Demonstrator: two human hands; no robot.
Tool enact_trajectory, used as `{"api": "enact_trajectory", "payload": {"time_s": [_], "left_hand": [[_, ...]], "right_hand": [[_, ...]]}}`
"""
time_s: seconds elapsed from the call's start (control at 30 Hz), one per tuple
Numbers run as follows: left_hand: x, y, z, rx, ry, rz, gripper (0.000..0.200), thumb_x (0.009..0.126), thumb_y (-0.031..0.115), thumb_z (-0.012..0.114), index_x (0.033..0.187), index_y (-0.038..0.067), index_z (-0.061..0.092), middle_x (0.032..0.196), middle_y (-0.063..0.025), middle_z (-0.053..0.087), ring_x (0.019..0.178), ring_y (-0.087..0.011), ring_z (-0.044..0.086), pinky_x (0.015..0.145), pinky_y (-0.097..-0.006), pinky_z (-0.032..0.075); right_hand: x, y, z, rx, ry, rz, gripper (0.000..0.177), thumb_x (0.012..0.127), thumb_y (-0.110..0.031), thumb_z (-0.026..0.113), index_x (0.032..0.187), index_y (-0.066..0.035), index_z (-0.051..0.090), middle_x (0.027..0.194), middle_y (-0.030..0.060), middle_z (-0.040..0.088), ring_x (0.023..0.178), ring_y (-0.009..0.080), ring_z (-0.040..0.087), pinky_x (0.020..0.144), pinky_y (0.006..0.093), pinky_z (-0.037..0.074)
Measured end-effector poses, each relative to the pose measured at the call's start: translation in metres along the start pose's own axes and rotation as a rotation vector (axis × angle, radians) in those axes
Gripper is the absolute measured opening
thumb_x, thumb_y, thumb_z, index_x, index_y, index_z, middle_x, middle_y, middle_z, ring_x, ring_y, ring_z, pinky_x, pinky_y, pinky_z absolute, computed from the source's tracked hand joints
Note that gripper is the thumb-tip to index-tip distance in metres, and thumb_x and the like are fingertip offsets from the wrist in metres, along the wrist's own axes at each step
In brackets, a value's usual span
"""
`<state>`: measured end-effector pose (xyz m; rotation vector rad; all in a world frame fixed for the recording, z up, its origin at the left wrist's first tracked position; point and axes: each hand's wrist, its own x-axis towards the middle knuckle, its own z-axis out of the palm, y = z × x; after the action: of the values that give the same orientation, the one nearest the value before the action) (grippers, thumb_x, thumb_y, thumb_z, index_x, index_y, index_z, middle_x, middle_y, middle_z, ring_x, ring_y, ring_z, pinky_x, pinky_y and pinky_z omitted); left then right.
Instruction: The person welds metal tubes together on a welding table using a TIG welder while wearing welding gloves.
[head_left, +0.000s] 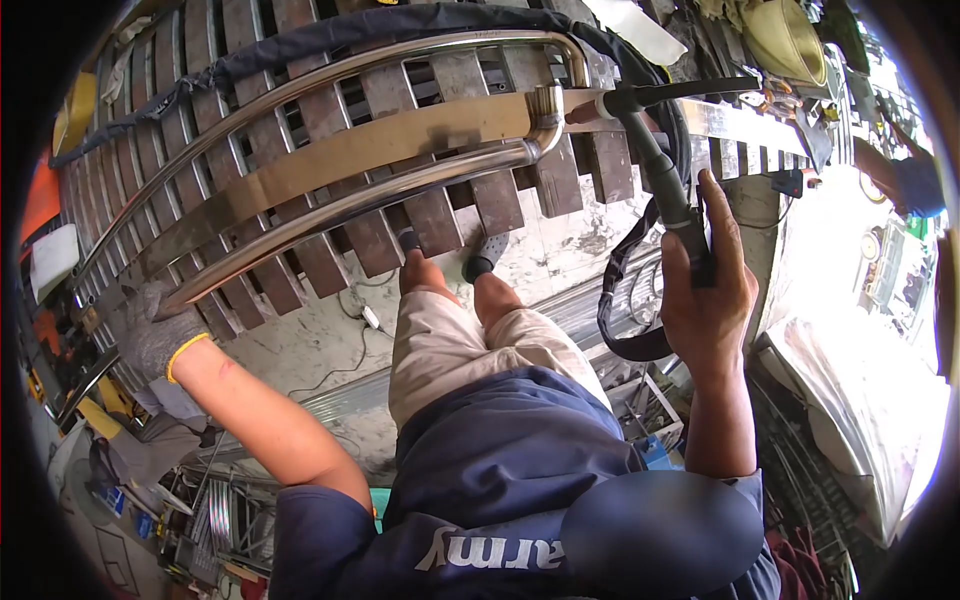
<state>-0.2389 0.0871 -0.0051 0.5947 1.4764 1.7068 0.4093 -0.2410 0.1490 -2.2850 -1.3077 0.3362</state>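
Note:
My right hand (712, 290), bare, is closed around the handle of a TIG welding torch (650, 150). The torch points up and away, its head near the bent end of a polished steel tube (350, 200). On my left hand (150, 330) is a grey knit glove with a yellow cuff; it grips the left part of that tube, fingers partly hidden. A second polished tube (330, 68) with a bent end runs farther back. Between the tubes lies a flat steel strip (370, 140). A short elbow (547, 115) stands at the near tube's right end.
The tubes lie on a slatted metal bench (430, 215). A black sheathed cable (300, 42) crosses the bench and a torch hose (640, 345) loops beside my right wrist. A yellowish bucket (785, 40) stands at the back right. Another person's arm (885, 170) shows at the right edge.

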Motion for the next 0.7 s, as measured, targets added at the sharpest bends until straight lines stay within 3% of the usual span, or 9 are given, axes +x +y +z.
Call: {"api": "enact_trajectory", "payload": {"time_s": [0.1,0.2,0.3,0.33,0.4,0.43,0.6,0.7], "left_hand": [[0.058,0.000,-0.056,-0.530,-0.917,-0.318,0.043,0.099,0.026,0.056,0.116,-0.009,0.072,0.131,-0.0279,0.073,0.122,-0.0385,0.071,0.106,-0.0484,0.057],[0.101,-0.019,-0.094,0.291,-0.314,0.204,0.050,0.095,0.035,0.061,0.124,-0.003,0.074,0.136,-0.0227,0.073,0.134,-0.0342,0.065,0.116,-0.0485,0.048],[0.105,-0.015,-0.096,0.175,-0.316,0.152,0.058,0.091,0.041,0.064,0.130,0.000,0.074,0.140,-0.0193,0.072,0.138,-0.0315,0.062,0.119,-0.0470,0.044],[0.063,-0.002,-0.056,0.175,-0.316,0.153,0.058,0.091,0.041,0.064,0.130,0.000,0.074,0.140,-0.0193,0.072,0.138,-0.0315,0.062,0.119,-0.0470,0.044],[-0.037,0.028,0.039,0.065,0.062,0.101,0.064,0.104,0.033,0.044,0.146,-0.014,0.056,0.139,-0.0343,0.067,0.122,-0.0439,0.071,0.105,-0.0555,0.061],[-0.019,0.023,0.020,0.064,0.062,0.102,0.064,0.104,0.033,0.044,0.146,-0.014,0.056,0.139,-0.0343,0.067,0.122,-0.0439,0.071,0.105,-0.0555,0.061],[0.089,0.003,-0.082,0.224,-0.420,0.191,0.043,0.099,0.032,0.057,0.125,0.006,0.080,0.139,-0.0152,0.077,0.132,-0.0285,0.070,0.111,-0.0431,0.054],[0.087,0.000,-0.085,0.240,-0.385,0.208,0.042,0.100,0.030,0.057,0.127,0.009,0.080,0.139,-0.0139,0.077,0.131,-0.0283,0.072,0.109,-0.0421,0.056]], "right_hand": [[0.002,0.000,0.002,0.028,-0.011,0.026,0.066,0.101,-0.008,0.075,0.164,-0.010,0.056,0.134,0.0279,0.077,0.112,0.0407,0.082,0.090,0.0454,0.064],[0.004,0.000,0.002,0.038,-0.038,0.037,0.066,0.101,-0.008,0.074,0.164,-0.009,0.056,0.134,0.0287,0.077,0.112,0.0403,0.082,0.091,0.0453,0.064],[0.004,-0.004,0.000,0.078,-0.072,0.118,0.066,0.101,-0.007,0.075,0.164,-0.009,0.056,0.135,0.0291,0.076,0.114,0.0397,0.082,0.092,0.0448,0.064],[0.004,-0.004,0.000,0.068,-0.063,0.098,0.067,0.101,-0.007,0.075,0.164,-0.009,0.056,0.134,0.0291,0.076,0.114,0.0393,0.082,0.092,0.0447,0.064],[0.005,-0.001,0.002,0.049,-0.046,0.058,0.067,0.100,-0.007,0.076,0.164,-0.009,0.056,0.134,0.0290,0.077,0.114,0.0384,0.082,0.091,0.0446,0.064],[0.004,-0.002,0.002,0.050,-0.054,0.078,0.067,0.100,-0.007,0.076,0.165,-0.010,0.056,0.133,0.0288,0.077,0.113,0.0383,0.082,0.091,0.0446,0.064],[0.004,-0.003,0.003,0.062,-0.077,0.114,0.068,0.100,-0.006,0.075,0.165,-0.010,0.056,0.131,0.0279,0.078,0.111,0.0380,0.082,0.090,0.0451,0.064],[0.004,-0.005,0.003,0.065,-0.077,0.116,0.068,0.100,-0.006,0.075,0.165,-0.010,0.056,0.129,0.0283,0.078,0.110,0.0393,0.082,0.090,0.0462,0.064]]}}
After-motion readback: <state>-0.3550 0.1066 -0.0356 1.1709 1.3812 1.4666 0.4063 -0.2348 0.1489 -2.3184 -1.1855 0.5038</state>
